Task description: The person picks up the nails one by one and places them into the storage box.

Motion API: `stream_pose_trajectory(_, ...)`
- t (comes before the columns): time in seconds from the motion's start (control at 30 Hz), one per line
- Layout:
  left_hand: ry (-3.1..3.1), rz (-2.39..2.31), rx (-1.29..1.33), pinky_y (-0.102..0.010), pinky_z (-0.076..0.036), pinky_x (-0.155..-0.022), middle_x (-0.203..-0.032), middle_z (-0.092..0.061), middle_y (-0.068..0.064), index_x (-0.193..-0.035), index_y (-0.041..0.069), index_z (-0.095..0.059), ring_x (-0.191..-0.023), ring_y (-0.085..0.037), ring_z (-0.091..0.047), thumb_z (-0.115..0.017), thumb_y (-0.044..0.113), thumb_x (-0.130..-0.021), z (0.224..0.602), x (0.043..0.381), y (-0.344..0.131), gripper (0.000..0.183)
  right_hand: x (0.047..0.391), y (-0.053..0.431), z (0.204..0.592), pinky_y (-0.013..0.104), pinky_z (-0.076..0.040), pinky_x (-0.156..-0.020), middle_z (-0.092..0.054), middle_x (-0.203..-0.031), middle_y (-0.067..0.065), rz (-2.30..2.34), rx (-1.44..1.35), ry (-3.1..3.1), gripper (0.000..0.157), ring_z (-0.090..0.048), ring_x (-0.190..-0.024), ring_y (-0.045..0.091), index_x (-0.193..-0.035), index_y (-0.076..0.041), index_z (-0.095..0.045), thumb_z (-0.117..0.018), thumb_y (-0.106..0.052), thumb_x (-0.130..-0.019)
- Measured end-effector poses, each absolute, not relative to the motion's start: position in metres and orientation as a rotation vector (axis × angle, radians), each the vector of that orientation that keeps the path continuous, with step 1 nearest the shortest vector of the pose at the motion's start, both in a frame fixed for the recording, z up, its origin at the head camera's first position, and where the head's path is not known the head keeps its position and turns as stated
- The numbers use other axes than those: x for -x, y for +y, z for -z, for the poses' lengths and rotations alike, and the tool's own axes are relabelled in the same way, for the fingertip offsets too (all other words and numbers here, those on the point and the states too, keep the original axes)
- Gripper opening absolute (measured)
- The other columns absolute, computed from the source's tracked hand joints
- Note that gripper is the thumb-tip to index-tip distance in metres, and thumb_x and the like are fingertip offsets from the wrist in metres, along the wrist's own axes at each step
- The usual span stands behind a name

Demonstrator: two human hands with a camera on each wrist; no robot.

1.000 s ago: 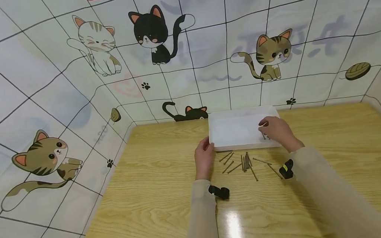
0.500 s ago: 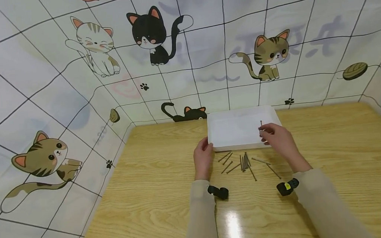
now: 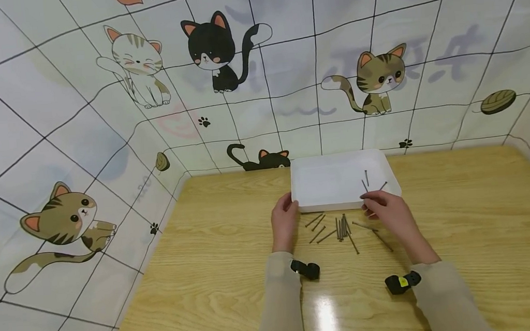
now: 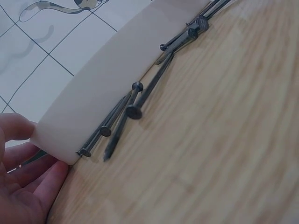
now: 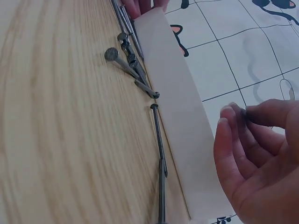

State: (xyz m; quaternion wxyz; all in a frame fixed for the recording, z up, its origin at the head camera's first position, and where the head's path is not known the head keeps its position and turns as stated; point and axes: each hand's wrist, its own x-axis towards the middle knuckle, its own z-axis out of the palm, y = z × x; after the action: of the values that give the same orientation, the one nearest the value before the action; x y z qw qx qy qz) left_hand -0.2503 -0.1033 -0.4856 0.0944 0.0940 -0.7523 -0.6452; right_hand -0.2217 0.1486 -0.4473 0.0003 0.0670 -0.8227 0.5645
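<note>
A shallow white tray [image 3: 331,207] sits at the back of the wooden table. My left hand [image 3: 284,223] grips its front left corner, thumb and fingers round the side wall, as the left wrist view shows. My right hand [image 3: 392,218] is over the tray's front right edge, thumb and fingertips together. Between those tips shows a small dark end, seemingly a nail [image 5: 243,113], mostly hidden by the fingers. A few nails [image 3: 367,178] lie inside the tray at its right end. Several more nails [image 3: 341,228] are scattered on the table along the tray's front wall.
Two nails [image 3: 383,241] lie on the table close to my right wrist. Cat-patterned sheeting [image 3: 296,90] rises behind the tray and on the left. The wooden table [image 3: 199,285] extends to both sides and toward me.
My right hand has drawn back toward me from inside the tray to its front edge, uncovering nails at the right end. My left hand keeps its hold on the corner.
</note>
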Motion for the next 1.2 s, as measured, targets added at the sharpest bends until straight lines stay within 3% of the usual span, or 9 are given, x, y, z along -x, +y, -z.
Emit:
stream_pose_trajectory(0.63, -2.249, 1.894, -0.295, -0.029, -0.043, -0.085, -0.117, -0.056, 0.001, -0.123, 0.014, -0.054, -0.101, -0.009, -0.053, -0.056, 0.025, -0.088, 0.489, 0.249, -0.100, 0.037, 0.219, 0.160, 0.461, 0.026, -0.050, -0.071, -0.063, -0.100, 0.014, -1.750, -0.378, -2.793, 0.043, -0.061, -0.090, 0.023, -0.121, 0.002, -0.052, -0.045, -0.030, -0.094)
stream_pose_trajectory(0.93, -2.254, 1.876, -0.283, -0.033, -0.042, -0.087, -0.119, -0.055, -0.004, -0.125, 0.011, -0.053, -0.103, -0.012, -0.052, -0.055, 0.023, -0.089, 0.487, 0.250, -0.102, 0.038, 0.219, 0.164, 0.459, 0.038, -0.047, -0.074, -0.056, -0.115, 0.016, -1.450, -0.418, -2.884, 0.039, -0.054, -0.099, 0.029, -0.122, -0.004, -0.054, -0.050, -0.029, -0.091)
stream_pose_trajectory(1.2, -2.259, 1.863, -0.276, -0.030, -0.042, -0.086, -0.118, -0.056, -0.002, -0.124, 0.013, -0.054, -0.101, -0.010, -0.052, -0.055, 0.023, -0.088, 0.486, 0.251, -0.103, 0.037, 0.221, 0.161, 0.463, 0.045, -0.044, -0.078, -0.056, -0.113, 0.019, -1.382, -0.505, -2.895, 0.037, -0.052, -0.100, 0.033, -0.120, 0.000, -0.053, -0.056, -0.019, -0.089)
